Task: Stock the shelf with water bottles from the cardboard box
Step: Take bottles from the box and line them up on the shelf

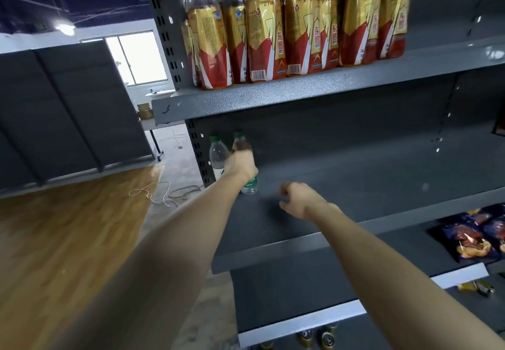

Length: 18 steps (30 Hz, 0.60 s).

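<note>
Setting a water bottle [247,163] down at the far left end of the middle shelf [355,185], my left hand [240,165] is wrapped round its body, and its base looks to be on or just above the shelf floor. It stands just beside another water bottle [217,157] that's tucked against the shelf's left upright.

My right hand [296,199] is over the bare shelf a bit to the right, fingers loosely curled with nothing in them as far as I can see.

What could go wrong, I reckon: the two bottles are close enough that pulling my left hand back could clip the neighbour and tip one or both. They're tall, narrow and light, so a nudge near the top would do it. Letting go before the base sits flat would do the same.

Counts: two water bottles on the middle shelf, both green-capped. Roughly eight or nine red-and-gold drink bottles [263,29] on the top shelf, overlapping so I can't be exact. Two or three snack bags [464,237] at the right edge of the shelf below. The cardboard box isn't in view.
</note>
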Tool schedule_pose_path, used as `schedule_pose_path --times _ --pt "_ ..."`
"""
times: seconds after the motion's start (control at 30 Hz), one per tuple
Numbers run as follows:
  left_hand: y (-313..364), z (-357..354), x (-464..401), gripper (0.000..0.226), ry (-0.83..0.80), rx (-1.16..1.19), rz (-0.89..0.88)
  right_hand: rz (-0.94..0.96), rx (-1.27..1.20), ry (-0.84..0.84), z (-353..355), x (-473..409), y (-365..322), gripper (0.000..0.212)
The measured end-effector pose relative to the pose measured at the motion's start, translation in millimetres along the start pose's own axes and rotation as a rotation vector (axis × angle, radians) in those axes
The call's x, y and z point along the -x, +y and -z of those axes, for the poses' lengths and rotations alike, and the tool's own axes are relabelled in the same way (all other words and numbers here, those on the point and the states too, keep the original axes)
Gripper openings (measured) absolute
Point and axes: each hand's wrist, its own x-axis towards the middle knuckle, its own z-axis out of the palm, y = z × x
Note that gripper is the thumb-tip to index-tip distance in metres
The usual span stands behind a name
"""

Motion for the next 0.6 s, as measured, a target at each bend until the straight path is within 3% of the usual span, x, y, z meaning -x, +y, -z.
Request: schedule_pose_path --times 0.2,0.4,0.5,0.6 --pt "40 -7 65 0.040 -0.055 -0.001 -0.042 0.007 0.006 -0.034 10 62 42 0.013" --pt "119 -31 136 0.034 -0.119 0.015 -0.197 -0.087 -0.050 -0.067 5 132 105 0.018" --pt "151 -58 176 0.032 -0.161 0.043 -0.224 -0.127 -0.074 -0.145 -8 166 135 0.007" --pt "169 -102 220 0.034 -0.250 0.064 -0.221 -0.179 -0.117 -0.208 -35 203 172 0.013"
